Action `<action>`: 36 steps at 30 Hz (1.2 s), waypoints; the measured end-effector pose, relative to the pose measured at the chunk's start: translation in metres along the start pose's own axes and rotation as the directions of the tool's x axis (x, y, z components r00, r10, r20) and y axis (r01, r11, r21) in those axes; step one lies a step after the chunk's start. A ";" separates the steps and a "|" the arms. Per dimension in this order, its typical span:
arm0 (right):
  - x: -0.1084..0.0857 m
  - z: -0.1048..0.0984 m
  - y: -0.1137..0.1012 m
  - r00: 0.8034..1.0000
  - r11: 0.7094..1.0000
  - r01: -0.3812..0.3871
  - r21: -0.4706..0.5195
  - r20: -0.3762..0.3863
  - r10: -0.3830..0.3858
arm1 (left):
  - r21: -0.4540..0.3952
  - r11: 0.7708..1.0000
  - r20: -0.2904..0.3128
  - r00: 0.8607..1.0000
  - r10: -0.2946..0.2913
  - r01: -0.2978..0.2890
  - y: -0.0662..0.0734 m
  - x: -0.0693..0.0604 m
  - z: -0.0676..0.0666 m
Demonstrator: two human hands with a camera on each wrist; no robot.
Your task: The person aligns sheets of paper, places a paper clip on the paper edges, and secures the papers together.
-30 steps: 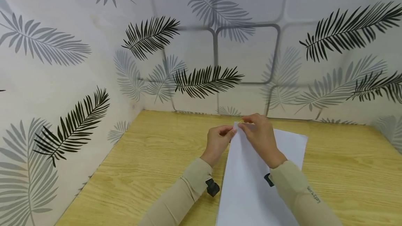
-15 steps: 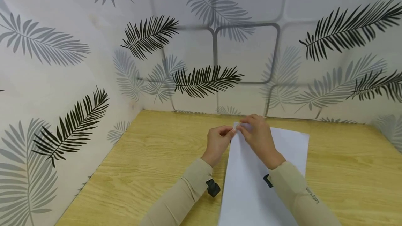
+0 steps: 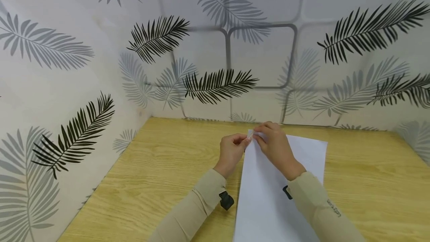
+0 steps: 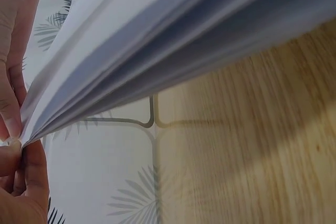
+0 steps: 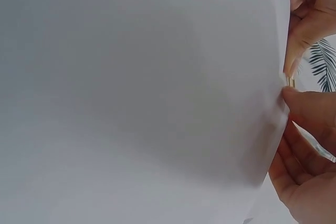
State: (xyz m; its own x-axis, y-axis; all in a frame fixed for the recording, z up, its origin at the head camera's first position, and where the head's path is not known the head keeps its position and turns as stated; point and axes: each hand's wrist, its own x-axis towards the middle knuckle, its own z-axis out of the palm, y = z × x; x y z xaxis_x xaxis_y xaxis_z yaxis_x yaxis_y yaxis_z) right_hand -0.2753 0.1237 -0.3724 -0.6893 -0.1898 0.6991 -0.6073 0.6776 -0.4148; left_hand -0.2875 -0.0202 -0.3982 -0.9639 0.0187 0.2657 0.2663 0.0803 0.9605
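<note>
A stack of white paper sheets stretches toward the person in the head view, and its layered edges fan out in the left wrist view. My left hand pinches the far left corner of the sheets between thumb and fingers. Close beside it, my right hand holds a small gold-coloured paper clip at that corner. Only a short piece of the clip shows between the fingertips, so how far it sits over the sheets is hidden. In the left wrist view, both hands meet at the narrow paper tip.
The wooden-patterned table spreads out on both sides of the paper. A wall covering with feather patterns rises just behind the hands, and another stands at the left. Black camera mounts sit at the wrists.
My right hand has shifted slightly left, bringing the clip from just above the corner down against it. My left hand keeps its pinch on the paper with little movement.
</note>
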 end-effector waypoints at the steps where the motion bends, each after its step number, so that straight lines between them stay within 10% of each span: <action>1: 0.000 0.000 0.000 1.000 1.000 0.010 0.003 0.000 -0.010 | 0.006 1.000 -0.002 1.000 0.004 -0.004 0.000 0.000 0.000; 10: -0.002 0.002 0.001 0.999 0.999 0.052 0.005 -0.016 -0.052 | 0.060 0.998 -0.014 1.000 0.007 -0.006 0.003 -0.001 -0.003; 19: -0.005 -0.003 0.001 0.999 0.999 -0.036 0.007 0.037 0.036 | 0.065 0.997 -0.039 0.998 0.045 -0.042 0.001 0.000 -0.004; 24: -0.009 -0.020 0.008 0.990 0.992 -0.123 0.017 -0.062 0.124 | 0.051 0.998 -0.060 0.997 0.047 -0.044 -0.001 0.001 -0.006; 31: -0.019 -0.052 0.028 0.910 0.940 -0.341 0.027 -0.240 0.337 | 0.017 1.000 -0.057 0.998 0.014 -0.013 0.011 -0.003 -0.011; 36: -0.029 -0.077 0.041 0.847 0.854 -0.514 0.084 -0.105 0.521 | -0.008 1.000 -0.056 0.998 0.006 -0.007 0.038 -0.015 -0.015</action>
State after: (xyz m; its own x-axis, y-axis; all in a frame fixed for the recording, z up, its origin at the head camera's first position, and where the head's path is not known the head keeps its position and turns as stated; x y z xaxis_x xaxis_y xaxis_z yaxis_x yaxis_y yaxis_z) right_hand -0.2497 0.2112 -0.3647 -0.8589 0.2663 0.4374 -0.1973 0.6162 -0.7625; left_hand -0.2632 -0.0323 -0.3641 -0.9605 -0.0366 0.2758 0.2727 0.0718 0.9594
